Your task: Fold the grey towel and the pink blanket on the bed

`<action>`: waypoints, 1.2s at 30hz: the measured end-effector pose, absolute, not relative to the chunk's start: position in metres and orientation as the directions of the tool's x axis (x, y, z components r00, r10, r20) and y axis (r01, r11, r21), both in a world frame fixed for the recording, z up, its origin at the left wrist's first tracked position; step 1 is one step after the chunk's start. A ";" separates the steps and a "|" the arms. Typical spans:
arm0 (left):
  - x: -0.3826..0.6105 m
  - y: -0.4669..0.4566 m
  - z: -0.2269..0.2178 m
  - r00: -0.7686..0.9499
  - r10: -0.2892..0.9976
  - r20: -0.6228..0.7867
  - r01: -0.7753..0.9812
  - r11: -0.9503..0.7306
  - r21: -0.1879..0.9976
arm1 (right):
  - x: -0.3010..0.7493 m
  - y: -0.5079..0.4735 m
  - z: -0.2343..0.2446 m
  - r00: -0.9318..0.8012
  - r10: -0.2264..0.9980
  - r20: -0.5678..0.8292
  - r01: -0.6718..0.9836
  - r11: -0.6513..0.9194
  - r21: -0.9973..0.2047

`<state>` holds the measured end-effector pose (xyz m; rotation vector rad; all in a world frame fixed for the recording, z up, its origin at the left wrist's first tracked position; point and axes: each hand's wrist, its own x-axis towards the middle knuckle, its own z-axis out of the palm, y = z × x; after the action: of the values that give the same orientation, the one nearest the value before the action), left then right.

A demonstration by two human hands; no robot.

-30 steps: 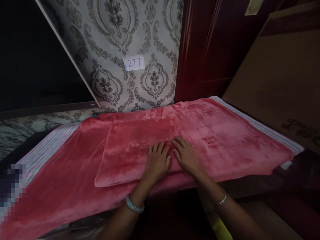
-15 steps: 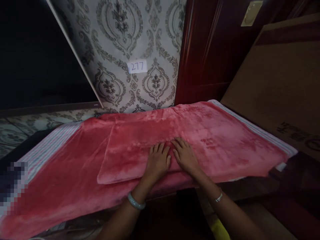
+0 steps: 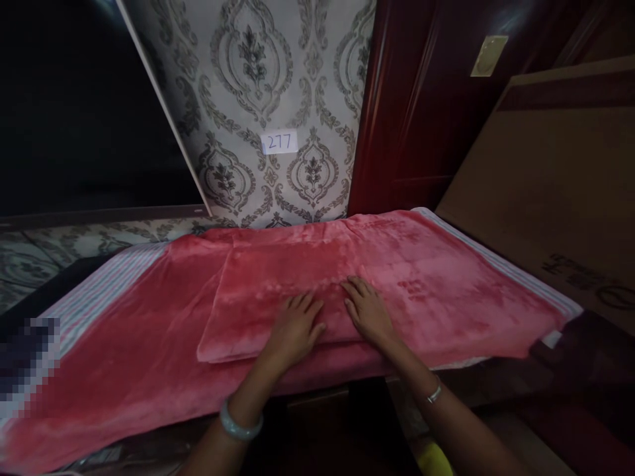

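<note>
A pink-red plush blanket (image 3: 436,284) lies spread over a table-height surface, with a layer folded over at its middle. My left hand (image 3: 296,328) rests palm down on the folded layer, fingers stretched and slightly apart, a pale bangle at the wrist. To its right my right hand (image 3: 368,309) lies flat on the same blanket, fingers extended, with a silver bracelet on that wrist. Neither hand grips the cloth. Whatever lies beneath the folded layer is hidden.
Under the blanket, a striped cloth (image 3: 112,277) shows at both ends. A dark screen (image 3: 94,119) stands at the back left. On the right leans a large cardboard box (image 3: 555,172), beside a dark red door (image 3: 397,119). A number label (image 3: 279,141) is on the patterned wall.
My left hand has slid left and a little toward me across the blanket, away from my right hand. The right hand stays nearly in place. The view has tilted slightly.
</note>
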<state>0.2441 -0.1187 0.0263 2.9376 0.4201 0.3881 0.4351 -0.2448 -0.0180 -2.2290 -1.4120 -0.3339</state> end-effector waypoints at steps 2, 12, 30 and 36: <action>0.226 -0.103 0.027 0.897 0.346 0.273 0.301 -0.933 0.196 | 0.435 -0.246 -0.011 0.448 0.794 0.412 0.892 -0.364 -0.267; 0.165 -0.043 0.021 0.737 0.549 0.393 0.569 -0.819 0.077 | 0.377 -0.210 0.013 0.231 0.907 0.353 0.939 -0.114 -0.324; 0.167 -0.052 0.000 0.673 0.582 0.457 0.616 -0.783 0.091 | 0.365 -0.207 -0.011 0.252 0.883 0.397 0.958 -0.170 -0.229; 0.167 -0.053 0.001 0.673 0.587 0.451 0.619 -0.780 0.091 | 0.364 -0.206 -0.008 0.255 0.890 0.378 0.956 -0.173 -0.238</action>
<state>0.1669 -0.0534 0.0013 2.9359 1.0595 0.7528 0.3641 -0.2064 -0.0076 -2.1116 -1.6783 -0.2105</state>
